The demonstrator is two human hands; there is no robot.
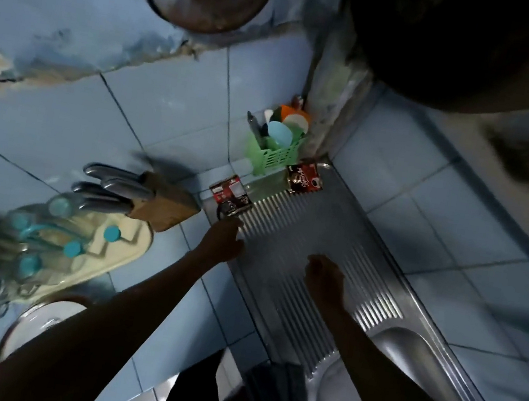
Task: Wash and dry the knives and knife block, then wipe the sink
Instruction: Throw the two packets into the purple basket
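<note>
Progress: looks like the start. Knife block (166, 200) sits on the tiled counter left of the sink's drainboard (328, 245), with all visible knives (109, 188) in their slots, so by my read nothing is washed or dried yet, and the sink wipe is also pending.

Orientation: block lies tilted, long axis roughly left-right; grey handles fan out to the left, base to the right, toward the sachets.

Left hand (222, 237) reaches far, at the drainboard's left edge, just beside a red sachet (231, 195); fingers look loosely extended, holding nothing as far as I can tell, dim and blurred.

Right hand (325, 276) hovers or rests over the ribbed drainboard, fingers relaxed, empty.

Sink (401, 378) basin is near right. Dark cloth (277, 396) lies at its near edge, probably for drying.
</note>
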